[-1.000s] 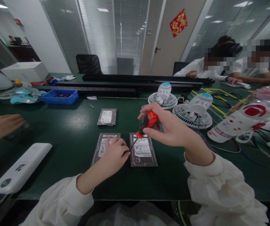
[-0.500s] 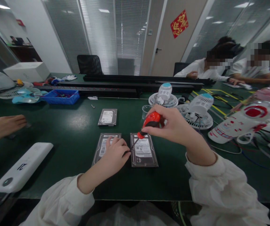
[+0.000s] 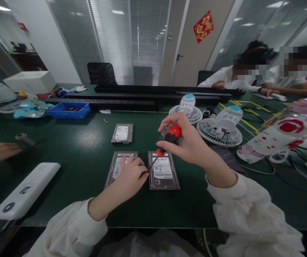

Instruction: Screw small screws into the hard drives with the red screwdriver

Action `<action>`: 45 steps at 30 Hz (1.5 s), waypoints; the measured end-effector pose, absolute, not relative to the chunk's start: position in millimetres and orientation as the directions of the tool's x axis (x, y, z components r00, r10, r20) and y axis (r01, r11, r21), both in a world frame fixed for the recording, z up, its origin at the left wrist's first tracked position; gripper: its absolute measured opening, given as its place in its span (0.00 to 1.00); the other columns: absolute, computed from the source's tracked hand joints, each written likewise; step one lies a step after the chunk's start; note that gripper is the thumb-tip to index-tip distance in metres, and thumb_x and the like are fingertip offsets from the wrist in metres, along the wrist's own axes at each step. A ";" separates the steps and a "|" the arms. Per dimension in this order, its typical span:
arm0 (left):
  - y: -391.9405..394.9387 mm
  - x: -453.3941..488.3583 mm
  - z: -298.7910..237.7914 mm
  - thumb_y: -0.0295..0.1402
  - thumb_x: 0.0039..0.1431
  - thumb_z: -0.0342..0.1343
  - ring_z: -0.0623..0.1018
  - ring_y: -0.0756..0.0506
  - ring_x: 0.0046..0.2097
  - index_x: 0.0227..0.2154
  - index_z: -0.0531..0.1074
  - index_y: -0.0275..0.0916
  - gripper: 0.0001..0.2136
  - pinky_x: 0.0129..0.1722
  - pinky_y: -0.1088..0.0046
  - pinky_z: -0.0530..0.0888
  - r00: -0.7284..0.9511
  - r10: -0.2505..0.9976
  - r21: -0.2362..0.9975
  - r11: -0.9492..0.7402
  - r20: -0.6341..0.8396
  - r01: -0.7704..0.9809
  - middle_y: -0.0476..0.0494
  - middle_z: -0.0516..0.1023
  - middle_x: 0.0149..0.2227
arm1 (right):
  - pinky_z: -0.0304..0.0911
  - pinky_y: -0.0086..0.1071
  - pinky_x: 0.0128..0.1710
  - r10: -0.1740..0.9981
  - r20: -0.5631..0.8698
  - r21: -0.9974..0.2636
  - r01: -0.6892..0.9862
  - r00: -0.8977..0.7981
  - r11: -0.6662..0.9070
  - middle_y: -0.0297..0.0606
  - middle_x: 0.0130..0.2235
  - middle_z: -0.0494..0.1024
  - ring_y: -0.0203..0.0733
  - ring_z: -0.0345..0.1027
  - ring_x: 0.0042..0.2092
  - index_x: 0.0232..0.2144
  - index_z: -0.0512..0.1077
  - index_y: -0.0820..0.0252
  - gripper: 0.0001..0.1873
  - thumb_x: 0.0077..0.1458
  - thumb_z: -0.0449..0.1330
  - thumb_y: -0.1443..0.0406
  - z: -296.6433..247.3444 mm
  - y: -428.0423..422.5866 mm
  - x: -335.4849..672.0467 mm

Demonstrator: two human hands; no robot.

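My right hand is closed around the handle of a red and black screwdriver, thumb in front and fingers behind. The slanted shaft runs down to the left edge of the right hard drive, which lies flat, label up. My left hand rests partly over the left hard drive. Its thumb and forefinger come together by the screwdriver tip between the two drives; whatever they pinch is hidden. Behind them lies another hard drive, also label up.
At left are another person's hand, a metal cylinder and a white power bank. A blue tray stands farther back. White fans and a white bottle stand at right. Two people sit at the far right.
My right hand's fingers have shifted and loosened around the screwdriver handle, the wrist moving slightly left. The other person's hand has drawn back left, away from the metal cylinder. My left hand stays put.
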State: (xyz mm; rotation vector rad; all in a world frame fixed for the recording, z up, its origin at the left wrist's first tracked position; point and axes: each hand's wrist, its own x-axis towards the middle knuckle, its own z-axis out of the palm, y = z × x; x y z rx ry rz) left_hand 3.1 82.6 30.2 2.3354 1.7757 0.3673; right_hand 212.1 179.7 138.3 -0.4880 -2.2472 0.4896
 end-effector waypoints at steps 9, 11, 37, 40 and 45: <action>83.7 3.6 34.1 0.29 0.70 0.58 0.75 0.33 0.56 0.40 0.85 0.41 0.09 0.69 0.32 0.55 0.247 0.966 0.312 -0.257 0.070 0.915 0.40 0.80 0.46 | 0.66 0.37 0.39 0.390 0.564 -0.446 0.129 -0.728 0.886 0.39 0.44 0.77 0.42 0.70 0.41 0.46 0.69 0.56 0.13 0.68 0.61 0.54 147.8 177.0 215.6; 84.4 2.4 32.7 0.29 0.70 0.58 0.75 0.34 0.55 0.40 0.85 0.41 0.10 0.69 0.32 0.56 0.246 0.966 0.318 -0.257 0.076 0.913 0.41 0.80 0.46 | 0.67 0.40 0.42 0.404 0.507 -0.499 0.123 -0.762 0.858 0.43 0.50 0.77 0.46 0.71 0.46 0.52 0.68 0.55 0.13 0.68 0.57 0.58 149.4 175.9 219.5; 85.2 1.9 33.2 0.29 0.70 0.59 0.76 0.33 0.57 0.42 0.86 0.41 0.09 0.70 0.31 0.55 0.238 0.970 0.293 -0.240 0.042 0.926 0.40 0.81 0.48 | 0.62 0.33 0.32 0.488 0.465 -0.476 0.257 -0.738 0.841 0.32 0.34 0.77 0.38 0.70 0.31 0.48 0.69 0.57 0.16 0.64 0.66 0.57 152.2 174.9 219.6; 84.7 3.5 34.1 0.28 0.70 0.60 0.76 0.32 0.57 0.43 0.86 0.40 0.09 0.70 0.32 0.55 0.229 0.972 0.294 -0.231 0.042 0.927 0.39 0.81 0.48 | 0.55 0.32 0.30 0.562 0.497 -0.382 0.415 -0.662 0.826 0.26 0.26 0.69 0.35 0.62 0.26 0.43 0.71 0.58 0.21 0.60 0.71 0.51 152.2 175.2 219.4; 83.5 5.3 35.1 0.28 0.70 0.60 0.77 0.32 0.58 0.42 0.86 0.39 0.08 0.70 0.32 0.56 0.223 0.974 0.299 -0.224 0.039 0.927 0.39 0.82 0.49 | 0.60 0.34 0.33 0.564 0.457 -0.437 0.378 -0.688 0.816 0.36 0.38 0.78 0.39 0.68 0.31 0.52 0.67 0.58 0.22 0.64 0.65 0.53 151.7 176.2 221.8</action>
